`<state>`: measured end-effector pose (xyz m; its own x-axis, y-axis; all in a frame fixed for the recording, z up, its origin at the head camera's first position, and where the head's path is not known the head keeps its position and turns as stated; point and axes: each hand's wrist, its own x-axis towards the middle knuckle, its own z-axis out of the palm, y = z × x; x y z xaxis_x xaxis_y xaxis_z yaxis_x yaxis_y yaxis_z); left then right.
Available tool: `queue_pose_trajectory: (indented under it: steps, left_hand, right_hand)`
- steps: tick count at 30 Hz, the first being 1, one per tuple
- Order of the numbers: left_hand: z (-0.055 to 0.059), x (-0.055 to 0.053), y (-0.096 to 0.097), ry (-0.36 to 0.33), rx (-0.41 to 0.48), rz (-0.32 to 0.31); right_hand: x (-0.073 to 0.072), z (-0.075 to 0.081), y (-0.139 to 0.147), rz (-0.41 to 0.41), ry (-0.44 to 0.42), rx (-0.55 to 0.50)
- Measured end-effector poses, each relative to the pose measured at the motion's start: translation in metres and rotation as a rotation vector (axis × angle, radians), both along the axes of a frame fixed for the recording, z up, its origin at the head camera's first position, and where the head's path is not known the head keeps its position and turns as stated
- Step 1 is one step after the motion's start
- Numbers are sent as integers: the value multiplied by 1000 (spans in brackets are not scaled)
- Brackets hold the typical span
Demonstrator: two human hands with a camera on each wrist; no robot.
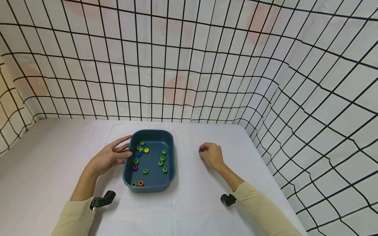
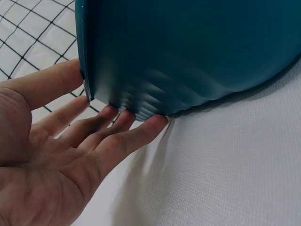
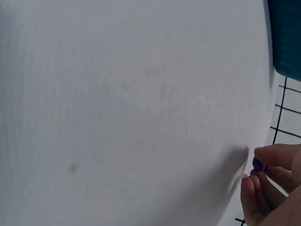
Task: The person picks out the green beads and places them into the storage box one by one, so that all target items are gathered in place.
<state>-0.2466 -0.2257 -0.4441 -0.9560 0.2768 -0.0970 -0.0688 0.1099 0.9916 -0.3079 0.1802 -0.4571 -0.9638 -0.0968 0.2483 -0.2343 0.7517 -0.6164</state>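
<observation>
A purple bead (image 3: 258, 164) is pinched between the thumb and fingers of my right hand (image 1: 212, 155), just above the table to the right of the tray. My left hand (image 1: 110, 156) touches the left wall of a dark blue tray (image 1: 149, 189), its fingers spread and fairly straight. In the left wrist view the fingertips (image 2: 156, 122) meet the tray's side near its base. Inside the tray lie several green beads (image 1: 145, 171), a yellow bead (image 1: 146, 150), a blue bead (image 1: 138, 153), another purple bead (image 1: 135, 167) and an orange bead (image 1: 140, 183).
A white cloth (image 1: 195, 209) covers the table. Black grid netting (image 1: 183, 62) over white sheeting rises behind and to the right. A small black device sits at each wrist, the left one (image 1: 103, 199) and the right one (image 1: 228, 200).
</observation>
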Motion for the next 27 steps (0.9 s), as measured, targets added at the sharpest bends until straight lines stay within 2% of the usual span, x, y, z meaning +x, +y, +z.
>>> queue_pose_trajectory:
  steps: [7,14,27]
  left_hand:
    - [0,0,0,0,4,0]
    - [-1,0,0,1,2,0]
    - [-1,-1,-1,4,4,-3]
  right_hand:
    - [4,6,-13,41,32,-1]
    - [9,14,-27,104,101,-10]
    - [33,44,-63,223,98,-83]
